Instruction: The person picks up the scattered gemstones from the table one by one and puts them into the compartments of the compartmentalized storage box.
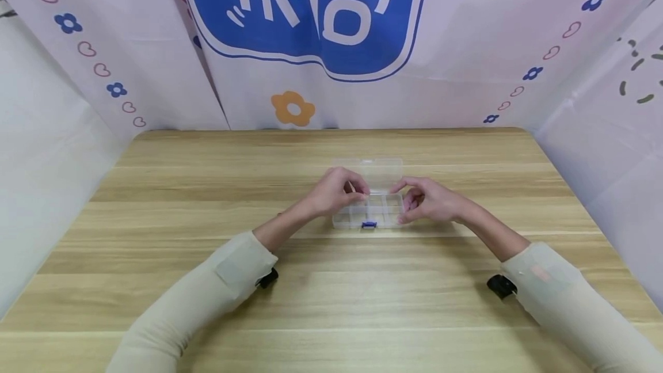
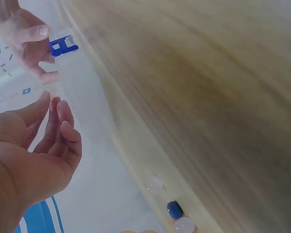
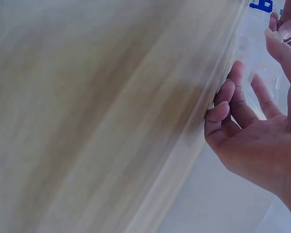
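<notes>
Clear compartment box [image 1: 369, 212] sits mid-worktop [image 1: 207, 281], lid swung open toward the back, blue latch [image 1: 369, 224] facing the person; long axis runs left-right. Left hand [image 1: 336, 190] & right hand [image 1: 427, 200] are apart, one at each end, fingers loosely curled over the rims; can't tell if they really pinch it. Risk: box is light & slick, so uneven pull from either end could skid or tip it; contents too small to make out.

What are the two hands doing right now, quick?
Left hand: fingers curled, pinching the open clear plastic box at its left part.
Right hand: fingers curled round the box's right end.
</notes>
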Tool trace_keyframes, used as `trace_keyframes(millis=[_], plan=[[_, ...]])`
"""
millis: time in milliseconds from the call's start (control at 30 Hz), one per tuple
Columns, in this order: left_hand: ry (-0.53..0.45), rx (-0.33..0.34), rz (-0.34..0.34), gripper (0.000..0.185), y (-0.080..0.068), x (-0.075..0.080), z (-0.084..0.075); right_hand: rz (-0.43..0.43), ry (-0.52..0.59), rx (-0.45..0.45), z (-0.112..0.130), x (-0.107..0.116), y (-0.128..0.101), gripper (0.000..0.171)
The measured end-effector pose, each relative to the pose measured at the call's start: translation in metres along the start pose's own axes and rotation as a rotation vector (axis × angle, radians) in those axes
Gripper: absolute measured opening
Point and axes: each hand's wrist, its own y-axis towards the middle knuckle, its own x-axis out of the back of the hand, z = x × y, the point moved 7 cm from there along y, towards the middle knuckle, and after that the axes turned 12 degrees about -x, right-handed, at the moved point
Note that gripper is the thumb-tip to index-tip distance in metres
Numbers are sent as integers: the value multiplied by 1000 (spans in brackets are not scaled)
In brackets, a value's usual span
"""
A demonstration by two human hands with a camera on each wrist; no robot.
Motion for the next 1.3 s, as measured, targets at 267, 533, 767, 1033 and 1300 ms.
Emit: trace_keyframes(millis=[267, 533, 767, 1033, 1300], plan=[[16, 3, 16, 5, 5, -4, -3, 6, 5, -10, 2, 1, 0, 57], [28, 10, 23, 6, 10, -9, -3, 16, 9, -9, 3, 0, 0, 56], [56, 19, 32, 5, 14, -12, -4, 15, 0, -26, 4, 0, -1, 56], [50, 38, 41, 7, 17, -16, -1, 14, 0, -25, 2, 0, -2, 56], [40, 50, 34, 8, 18, -16, 0, 11, 5, -12, 3, 1, -2, 55]])
